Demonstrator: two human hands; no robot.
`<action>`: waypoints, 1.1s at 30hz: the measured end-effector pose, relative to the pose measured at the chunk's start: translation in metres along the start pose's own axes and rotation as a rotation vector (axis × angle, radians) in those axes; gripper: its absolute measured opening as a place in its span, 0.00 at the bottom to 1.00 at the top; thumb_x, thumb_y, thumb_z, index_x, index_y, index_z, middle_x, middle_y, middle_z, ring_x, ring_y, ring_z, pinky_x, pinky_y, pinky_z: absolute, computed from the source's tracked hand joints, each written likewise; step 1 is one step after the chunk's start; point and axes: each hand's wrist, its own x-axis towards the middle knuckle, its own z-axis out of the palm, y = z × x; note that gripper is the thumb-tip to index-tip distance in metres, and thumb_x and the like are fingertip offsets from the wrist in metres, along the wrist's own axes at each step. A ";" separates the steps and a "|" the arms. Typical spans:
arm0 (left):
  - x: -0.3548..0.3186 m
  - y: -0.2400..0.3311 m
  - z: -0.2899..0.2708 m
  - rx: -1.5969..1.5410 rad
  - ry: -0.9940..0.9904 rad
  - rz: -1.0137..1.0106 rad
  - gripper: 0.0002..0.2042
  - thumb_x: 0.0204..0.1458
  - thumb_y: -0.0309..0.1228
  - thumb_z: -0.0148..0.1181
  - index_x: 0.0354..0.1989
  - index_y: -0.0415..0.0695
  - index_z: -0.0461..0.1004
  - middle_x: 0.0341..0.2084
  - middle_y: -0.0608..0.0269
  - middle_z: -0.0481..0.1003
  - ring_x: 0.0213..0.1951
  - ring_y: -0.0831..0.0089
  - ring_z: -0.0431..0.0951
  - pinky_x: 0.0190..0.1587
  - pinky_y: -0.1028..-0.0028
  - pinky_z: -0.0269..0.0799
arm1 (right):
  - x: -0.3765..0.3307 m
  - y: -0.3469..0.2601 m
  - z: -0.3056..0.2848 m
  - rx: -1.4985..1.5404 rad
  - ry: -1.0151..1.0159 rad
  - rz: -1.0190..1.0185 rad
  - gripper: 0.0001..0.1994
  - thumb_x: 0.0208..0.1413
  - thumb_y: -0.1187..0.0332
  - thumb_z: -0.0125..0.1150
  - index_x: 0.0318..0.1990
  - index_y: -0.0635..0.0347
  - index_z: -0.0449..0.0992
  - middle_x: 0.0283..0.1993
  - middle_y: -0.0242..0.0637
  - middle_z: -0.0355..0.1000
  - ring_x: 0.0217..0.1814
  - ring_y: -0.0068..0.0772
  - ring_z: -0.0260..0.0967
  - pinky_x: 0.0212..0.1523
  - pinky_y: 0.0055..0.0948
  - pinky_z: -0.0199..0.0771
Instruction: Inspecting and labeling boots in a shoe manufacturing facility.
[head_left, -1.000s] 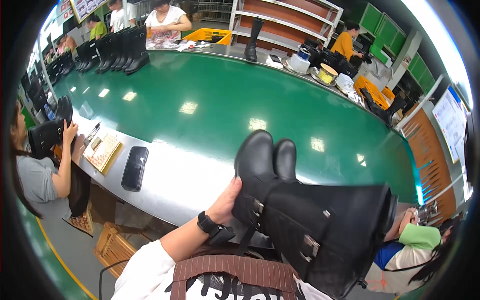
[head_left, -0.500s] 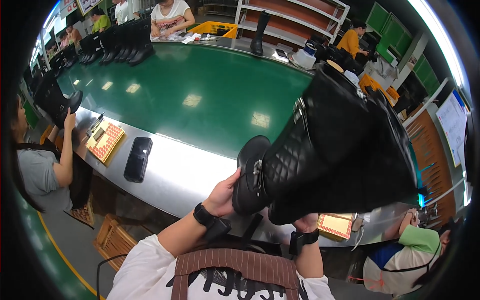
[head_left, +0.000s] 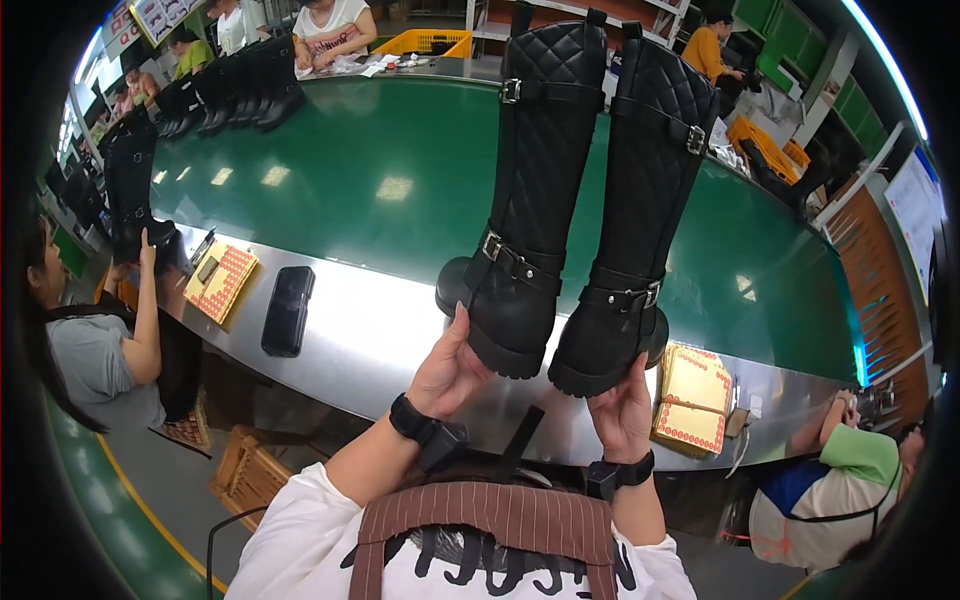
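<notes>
I start with the big green conveyor table (head_left: pixel 330 190) that fills the middle of the frame, glossy and curved by the lens, with a brushed steel rim (head_left: pixel 380 340) running along its near edge. Held up over that rim, in the centre of the frame, is a pair of tall black boots: the left boot (head_left: pixel 530 190) and the right boot (head_left: pixel 640 200), both upright, shafts quilted in a diamond stitch, with strapped metal buckles at ankle and top and chunky lugged soles. My left hand (head_left: pixel 450 365) cups the heel of the left boot from below, fingers clamped on it; my right hand (head_left: pixel 622 405) is closed under the sole of the right boot the same way. To do this well, I judge I should keep both soles level and side by side so heights, buckles and stitching can be compared, and hold them by the firm rubber heels rather than the soft shafts, which would crease or mark. Smaller things lie on the steel rim: a black oblong case (head_left: pixel 288 310) at left, a red-dotted yellow card (head_left: pixel 222 282) beside it, and another such card (head_left: pixel 693 398) at lower right.
</notes>
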 end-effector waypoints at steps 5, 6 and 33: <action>0.001 0.002 0.002 -0.013 -0.004 0.027 0.31 0.64 0.53 0.46 0.69 0.47 0.55 0.63 0.60 0.67 0.64 0.65 0.68 0.65 0.61 0.64 | 0.001 0.002 0.011 -0.048 0.055 -0.103 0.25 0.67 0.53 0.51 0.66 0.55 0.62 0.68 0.40 0.64 0.68 0.42 0.63 0.67 0.45 0.67; 0.001 0.002 0.002 -0.045 0.061 0.010 0.30 0.65 0.51 0.46 0.69 0.47 0.55 0.64 0.58 0.66 0.64 0.63 0.67 0.66 0.59 0.64 | 0.001 0.003 0.012 -0.066 0.089 -0.108 0.25 0.67 0.53 0.51 0.66 0.55 0.62 0.68 0.40 0.64 0.68 0.42 0.63 0.67 0.45 0.67; 0.008 -0.015 -0.012 -0.351 -0.215 -0.226 0.32 0.63 0.51 0.49 0.70 0.44 0.56 0.66 0.53 0.63 0.64 0.61 0.68 0.69 0.58 0.58 | 0.009 0.008 -0.018 -0.561 -0.090 -0.114 0.34 0.63 0.53 0.58 0.70 0.59 0.54 0.69 0.40 0.61 0.70 0.39 0.60 0.68 0.41 0.60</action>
